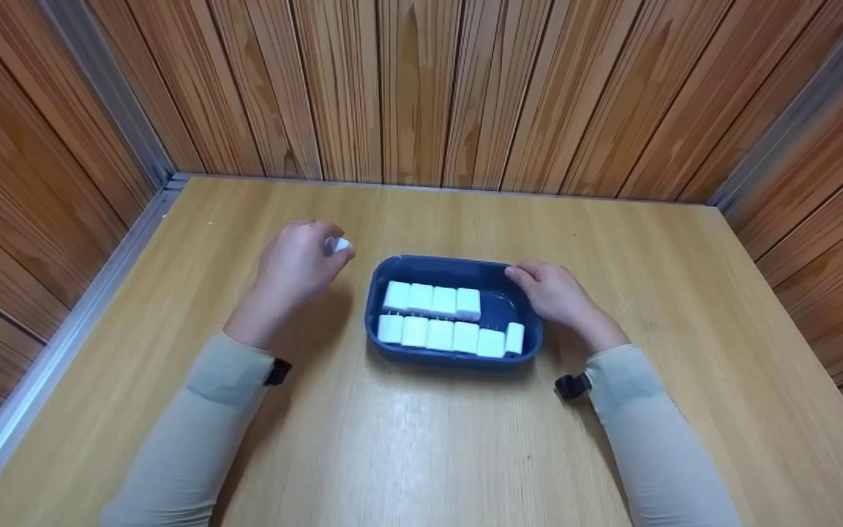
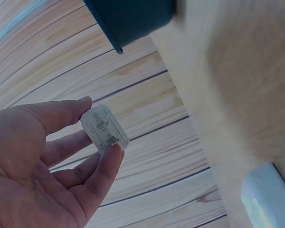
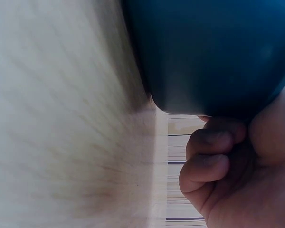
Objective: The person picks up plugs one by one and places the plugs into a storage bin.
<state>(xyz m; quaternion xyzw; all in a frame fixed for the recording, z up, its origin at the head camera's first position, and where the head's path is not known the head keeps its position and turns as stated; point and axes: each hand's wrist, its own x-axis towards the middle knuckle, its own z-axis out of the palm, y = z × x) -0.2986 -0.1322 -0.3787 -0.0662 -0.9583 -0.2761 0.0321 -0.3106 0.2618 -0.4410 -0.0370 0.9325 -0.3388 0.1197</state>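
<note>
My left hand [image 1: 293,256] pinches a white charger plug [image 2: 104,127] between thumb and fingertips, above the table left of a dark blue plastic bin [image 1: 458,362]. Two flat metal prongs and small printing show on the plug's face in the left wrist view. Several more white charger plugs [image 1: 440,334] lie in the bin in two rows, prongs facing between the rows. The one at the front right [image 1: 514,338] shows a narrower side. With the thumb over the rim, my right hand [image 1: 557,293] grips the bin's back right corner; in the right wrist view its fingers curl against the outer wall.
The bin stands on a light wooden table [image 1: 392,454]. Wood-plank panels [image 1: 421,88] close off the back and both sides, with a metal strip [image 1: 48,366] along the left edge. A white block [image 2: 266,197] lies on the table in the left wrist view.
</note>
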